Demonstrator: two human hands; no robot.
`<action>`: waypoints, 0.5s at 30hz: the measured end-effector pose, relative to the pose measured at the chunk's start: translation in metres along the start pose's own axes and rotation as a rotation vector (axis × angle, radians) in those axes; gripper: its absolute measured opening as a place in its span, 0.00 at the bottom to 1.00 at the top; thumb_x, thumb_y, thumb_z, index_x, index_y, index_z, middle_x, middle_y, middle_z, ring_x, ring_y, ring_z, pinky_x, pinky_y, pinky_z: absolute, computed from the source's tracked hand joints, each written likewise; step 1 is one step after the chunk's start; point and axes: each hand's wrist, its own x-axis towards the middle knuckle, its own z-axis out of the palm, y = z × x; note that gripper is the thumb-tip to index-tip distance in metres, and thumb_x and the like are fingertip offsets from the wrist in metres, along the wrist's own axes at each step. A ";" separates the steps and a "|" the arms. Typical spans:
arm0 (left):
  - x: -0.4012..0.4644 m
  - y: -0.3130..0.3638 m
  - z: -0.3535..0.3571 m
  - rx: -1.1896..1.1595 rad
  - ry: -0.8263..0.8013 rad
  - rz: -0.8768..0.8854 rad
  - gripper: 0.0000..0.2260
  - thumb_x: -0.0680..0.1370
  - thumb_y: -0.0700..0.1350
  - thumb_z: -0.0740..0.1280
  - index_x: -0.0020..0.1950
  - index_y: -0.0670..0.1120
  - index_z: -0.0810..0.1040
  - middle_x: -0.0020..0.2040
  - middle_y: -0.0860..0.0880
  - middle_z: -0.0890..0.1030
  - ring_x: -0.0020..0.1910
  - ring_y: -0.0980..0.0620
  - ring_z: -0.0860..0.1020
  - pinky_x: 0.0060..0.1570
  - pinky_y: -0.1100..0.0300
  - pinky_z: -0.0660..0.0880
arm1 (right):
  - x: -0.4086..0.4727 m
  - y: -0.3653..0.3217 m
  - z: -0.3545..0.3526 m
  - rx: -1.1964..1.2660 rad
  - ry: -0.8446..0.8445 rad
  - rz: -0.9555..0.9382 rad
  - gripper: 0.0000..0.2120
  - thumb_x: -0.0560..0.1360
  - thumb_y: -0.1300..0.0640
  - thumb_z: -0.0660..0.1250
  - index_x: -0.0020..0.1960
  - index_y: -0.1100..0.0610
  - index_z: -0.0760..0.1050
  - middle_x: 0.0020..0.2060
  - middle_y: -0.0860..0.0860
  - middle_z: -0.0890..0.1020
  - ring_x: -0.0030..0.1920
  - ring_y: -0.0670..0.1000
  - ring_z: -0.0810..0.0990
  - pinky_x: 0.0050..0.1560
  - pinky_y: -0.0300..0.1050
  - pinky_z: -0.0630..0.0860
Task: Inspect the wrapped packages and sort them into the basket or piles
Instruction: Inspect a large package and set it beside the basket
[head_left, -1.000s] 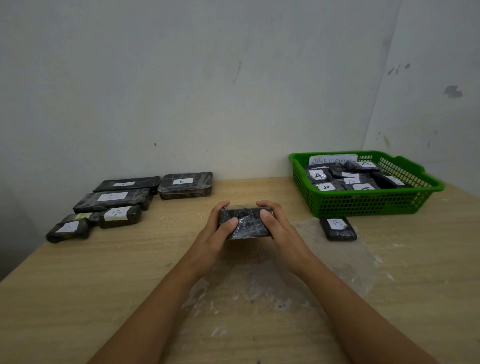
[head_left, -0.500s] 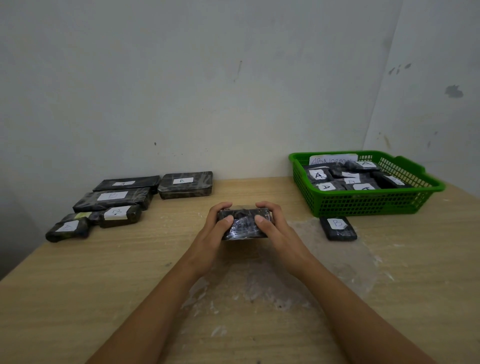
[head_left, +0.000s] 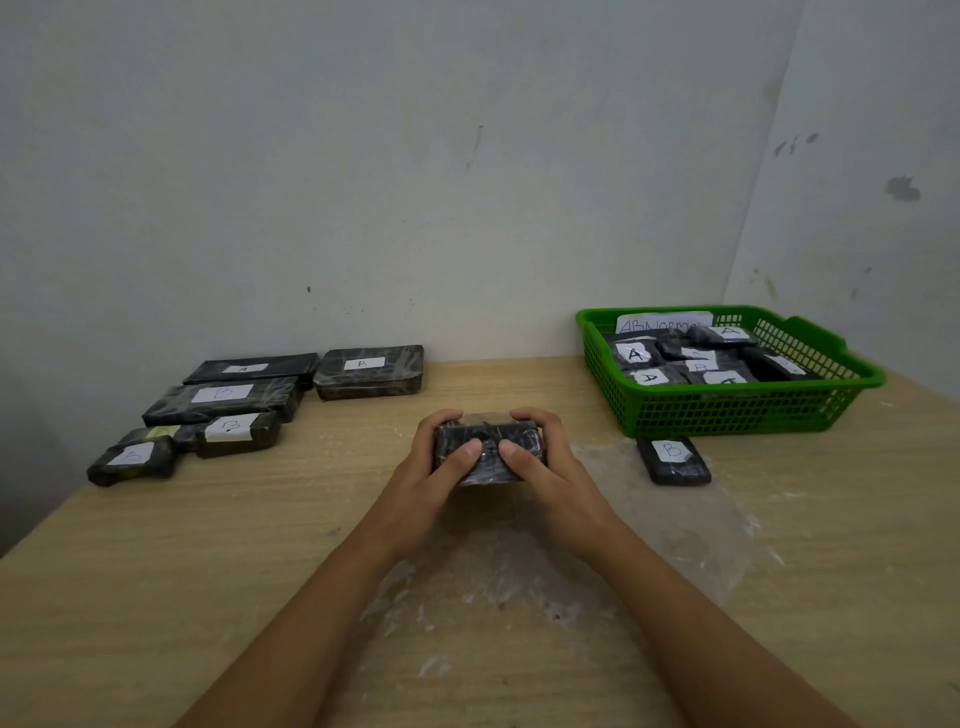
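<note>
A small black package wrapped in clear film (head_left: 488, 439) is held up over the middle of the table. My left hand (head_left: 434, 462) grips its left end and my right hand (head_left: 545, 462) grips its right end, both thumbs pressed on its near face. No label shows on the side facing me. A green plastic basket (head_left: 727, 410) at the right holds several black packages with white labels marked A. Another package marked B (head_left: 672, 460) lies on the table just in front of the basket.
Piles of black wrapped packages (head_left: 223, 402) labelled A and B sit at the far left of the wooden table (head_left: 156, 571). A crumpled sheet of clear film (head_left: 649, 519) lies under my hands. Grey walls close the back and right side.
Both hands have turned the package slightly and lifted it a little; my thumbs have shifted closer together on its near face.
</note>
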 end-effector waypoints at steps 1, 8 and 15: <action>0.000 0.000 0.000 0.000 0.002 -0.007 0.19 0.77 0.69 0.64 0.66 0.68 0.67 0.63 0.59 0.75 0.54 0.62 0.80 0.53 0.66 0.76 | 0.000 -0.001 0.000 -0.007 -0.003 -0.001 0.16 0.83 0.46 0.63 0.68 0.41 0.65 0.55 0.44 0.79 0.50 0.41 0.82 0.51 0.36 0.76; 0.000 0.005 0.001 -0.010 0.016 0.000 0.29 0.76 0.65 0.60 0.77 0.66 0.61 0.66 0.64 0.73 0.59 0.72 0.74 0.57 0.69 0.71 | -0.001 -0.006 0.000 0.024 0.014 -0.007 0.14 0.83 0.44 0.58 0.67 0.44 0.66 0.55 0.43 0.80 0.51 0.37 0.82 0.50 0.32 0.76; 0.000 0.001 0.002 -0.038 0.029 -0.004 0.31 0.76 0.70 0.62 0.78 0.65 0.62 0.70 0.59 0.73 0.64 0.64 0.75 0.64 0.61 0.70 | 0.000 -0.006 -0.002 0.013 -0.017 0.009 0.13 0.84 0.46 0.58 0.67 0.46 0.66 0.55 0.44 0.78 0.49 0.34 0.80 0.49 0.31 0.75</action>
